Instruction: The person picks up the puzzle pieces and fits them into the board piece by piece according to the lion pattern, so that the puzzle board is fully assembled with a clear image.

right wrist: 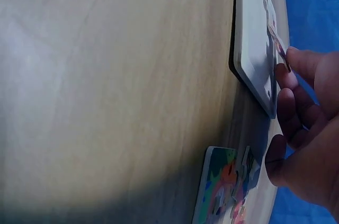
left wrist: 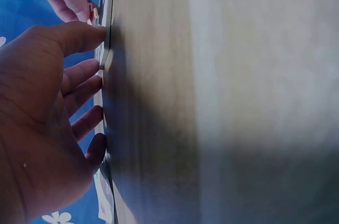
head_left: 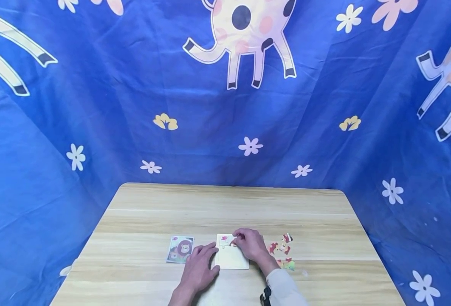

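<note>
Left hand (head_left: 199, 266) touching tray (head_left: 231, 259), right hand (head_left: 251, 245) pinching puzzle piece (right wrist: 279, 47)

You have one tabletop (head_left: 153, 206) across the lower frame. At lower centre are your two hands, one left hand (head_left: 199, 267) and one right hand (head_left: 251, 244), with one puzzle piece (right wrist: 279, 48) in the latter. There is one white board (head_left: 232, 258) and, to its left, one lion card (head_left: 180, 250). Loose pieces (head_left: 288, 264), lower right, are several, too bunched to count. Behind you'll find three animal figures (head_left: 244, 32), two yellow plants (head_left: 165, 122) and at least eight white flowers (head_left: 250, 146).
</note>
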Demonstrator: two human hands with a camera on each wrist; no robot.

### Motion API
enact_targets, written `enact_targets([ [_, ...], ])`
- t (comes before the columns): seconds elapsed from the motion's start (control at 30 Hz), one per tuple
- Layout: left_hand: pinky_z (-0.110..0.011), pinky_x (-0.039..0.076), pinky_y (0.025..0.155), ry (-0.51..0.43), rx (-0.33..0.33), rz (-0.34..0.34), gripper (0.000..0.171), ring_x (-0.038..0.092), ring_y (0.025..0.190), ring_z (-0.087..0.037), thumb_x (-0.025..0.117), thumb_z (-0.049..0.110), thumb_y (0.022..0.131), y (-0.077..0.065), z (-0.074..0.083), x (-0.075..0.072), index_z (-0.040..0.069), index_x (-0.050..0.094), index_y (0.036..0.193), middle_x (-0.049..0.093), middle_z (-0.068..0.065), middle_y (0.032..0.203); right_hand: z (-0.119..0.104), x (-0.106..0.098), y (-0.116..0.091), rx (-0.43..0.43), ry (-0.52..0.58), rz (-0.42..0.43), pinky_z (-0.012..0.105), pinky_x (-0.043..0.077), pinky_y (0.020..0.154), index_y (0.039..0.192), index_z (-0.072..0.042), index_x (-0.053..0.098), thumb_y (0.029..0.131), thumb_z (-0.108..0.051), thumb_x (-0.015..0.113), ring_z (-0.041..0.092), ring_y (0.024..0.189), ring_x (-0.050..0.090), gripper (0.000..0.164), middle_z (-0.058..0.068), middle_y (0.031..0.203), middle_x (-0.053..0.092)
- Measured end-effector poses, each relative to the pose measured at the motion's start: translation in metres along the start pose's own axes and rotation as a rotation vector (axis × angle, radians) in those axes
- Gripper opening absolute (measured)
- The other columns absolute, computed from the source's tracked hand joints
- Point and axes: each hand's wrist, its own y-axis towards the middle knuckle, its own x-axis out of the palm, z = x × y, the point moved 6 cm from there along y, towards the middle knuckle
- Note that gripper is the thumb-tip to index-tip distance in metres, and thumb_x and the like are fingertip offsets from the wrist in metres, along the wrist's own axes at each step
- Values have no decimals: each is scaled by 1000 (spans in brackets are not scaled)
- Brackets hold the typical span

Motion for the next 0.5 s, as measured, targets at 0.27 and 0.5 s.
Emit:
enact_targets([
  [0.27,-47,45,95,5,7,17,49,51,120,-24,71,32,75,0,1,1,16,65,121,58,3,137,-3,-1,-2,-6,-67,30,31,40,74,99,-26,72,80,-33,74,4,77,56,20,-15,81,61],
  [0.5,-47,45,95,-1,2,22,49,51,120,-24,72,32,75,-2,0,2,16,65,121,58,3,137,-7,-2,-5,-20,-106,53,30,38,75,101,-25,72,78,-32,76,6,80,58,24,-11,87,65],
])
